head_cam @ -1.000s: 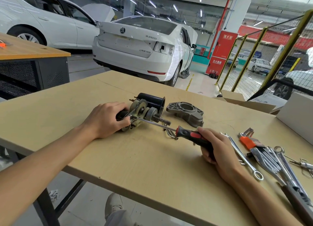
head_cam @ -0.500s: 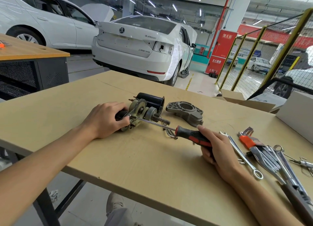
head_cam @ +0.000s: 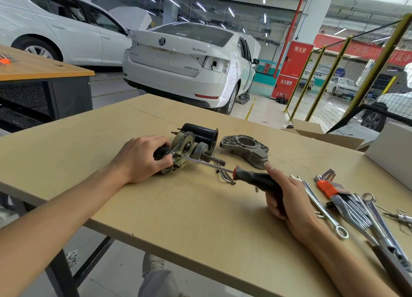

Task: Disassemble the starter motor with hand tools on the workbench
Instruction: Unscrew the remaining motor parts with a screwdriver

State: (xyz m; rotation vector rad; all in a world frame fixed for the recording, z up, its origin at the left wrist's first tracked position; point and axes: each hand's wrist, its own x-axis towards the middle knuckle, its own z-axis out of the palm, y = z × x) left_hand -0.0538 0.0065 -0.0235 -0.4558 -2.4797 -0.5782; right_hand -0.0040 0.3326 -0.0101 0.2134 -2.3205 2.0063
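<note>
The starter motor (head_cam: pixel 189 150) lay on its side about mid-desk, closer to the far edge, and the left hand (head_cam: pixel 142 158) was wrapped around its near end, I'd guess to pin it so it couldn't roll while the tool worked. The right hand (head_cam: pixel 287 198) gripped the screwdriver (head_cam: pixel 252 176) by the handle, index finger stretched out, shaft laid flat with the tip in at the motor's end plate. The removed housing (head_cam: pixel 245 149) sat just right of the motor, out of the way. The wrenches (head_cam: pixel 356 207) crowded the right edge of the desk (head_cam: pixel 178 207), so the open room was the bare stretch along the near edge.
</note>
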